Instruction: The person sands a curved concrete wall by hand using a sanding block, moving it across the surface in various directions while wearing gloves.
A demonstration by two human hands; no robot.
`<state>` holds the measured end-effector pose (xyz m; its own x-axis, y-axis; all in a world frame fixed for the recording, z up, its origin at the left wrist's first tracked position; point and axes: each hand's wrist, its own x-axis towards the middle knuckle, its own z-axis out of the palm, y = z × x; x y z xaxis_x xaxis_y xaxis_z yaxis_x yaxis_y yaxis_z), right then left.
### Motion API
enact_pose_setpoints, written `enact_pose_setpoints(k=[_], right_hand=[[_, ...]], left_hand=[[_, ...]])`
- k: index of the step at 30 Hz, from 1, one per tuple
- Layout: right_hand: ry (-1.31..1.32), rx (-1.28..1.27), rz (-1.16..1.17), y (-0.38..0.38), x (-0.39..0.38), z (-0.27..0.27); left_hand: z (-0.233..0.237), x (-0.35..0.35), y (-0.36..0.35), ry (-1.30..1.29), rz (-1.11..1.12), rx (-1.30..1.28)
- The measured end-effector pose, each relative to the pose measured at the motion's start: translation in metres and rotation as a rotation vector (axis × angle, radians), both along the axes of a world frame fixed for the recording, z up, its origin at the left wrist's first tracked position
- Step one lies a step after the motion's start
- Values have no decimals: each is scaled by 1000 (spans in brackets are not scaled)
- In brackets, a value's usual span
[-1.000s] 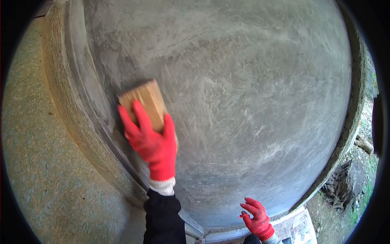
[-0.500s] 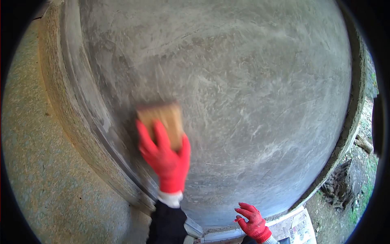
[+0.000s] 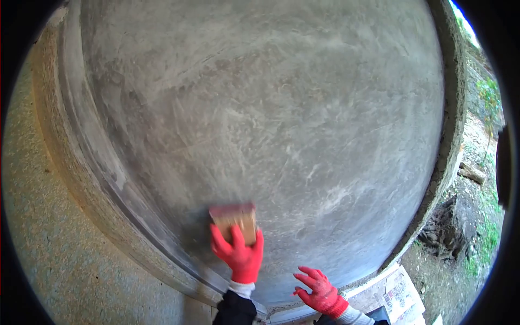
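Observation:
My left hand (image 3: 241, 260), in a red glove with a white cuff, grips a tan wooden block (image 3: 246, 223) with a dark reddish far edge. The block lies against the grey cement surface (image 3: 292, 130), low and left of its middle. Fingers wrap over the block from the near side, thumb on the right. My right hand (image 3: 319, 292), also red-gloved, is lower and to the right, close over the bottom edge of the cement. Its fingers are spread with nothing in them.
A raised rough rim (image 3: 447, 108) borders the cement on the right, and a ledge (image 3: 81, 162) runs down the left beside a speckled wall (image 3: 59, 216). Printed paper (image 3: 398, 295) lies at the lower right. Beyond it are a dark stump (image 3: 449, 227) and a short log (image 3: 472, 173).
My left hand has drawn the wooden block down the cement toward me and slightly right. My right hand appears a little further left, and the whole view has shifted somewhat.

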<state>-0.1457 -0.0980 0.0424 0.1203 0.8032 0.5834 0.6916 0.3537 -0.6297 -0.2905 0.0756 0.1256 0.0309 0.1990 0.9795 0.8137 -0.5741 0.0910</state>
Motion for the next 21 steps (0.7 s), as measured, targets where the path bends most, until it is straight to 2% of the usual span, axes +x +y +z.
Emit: enact_pose_setpoints(k=[2, 3, 6, 9, 11, 12, 14, 15, 16, 18, 21], right_hand=[[-6, 79, -27, 16, -1, 27], [-15, 162, -41, 24, -1, 42], [-71, 296, -129, 35, -7, 58], [-160, 335, -217, 48, -20, 42], [-226, 338, -313, 63, -32, 12], [-222, 330, -350, 73, -33, 0], [-238, 424, -489, 92, -31, -15], [-310, 447, -528, 102, -26, -10], [-307, 448, -550, 108, -16, -2], [-289, 518, -649, 115, 5, 17], [-317, 595, -655, 98, 76, 57]], left_hand=[[92, 12, -2, 1, 6, 27], [121, 17, -2, -33, 7, 40], [129, 27, -2, -94, 12, 82], [32, 31, -13, -36, -77, -17], [-32, 33, -29, -25, -238, -251], [-36, 42, -36, -10, -273, -255], [-34, 52, -53, -418, -637, -555], [-30, 55, -59, -279, -566, -513], [-24, 57, -64, -266, -584, -513], [-13, 55, -73, 67, -657, -503], [-4, 44, -67, 46, -709, -478]])
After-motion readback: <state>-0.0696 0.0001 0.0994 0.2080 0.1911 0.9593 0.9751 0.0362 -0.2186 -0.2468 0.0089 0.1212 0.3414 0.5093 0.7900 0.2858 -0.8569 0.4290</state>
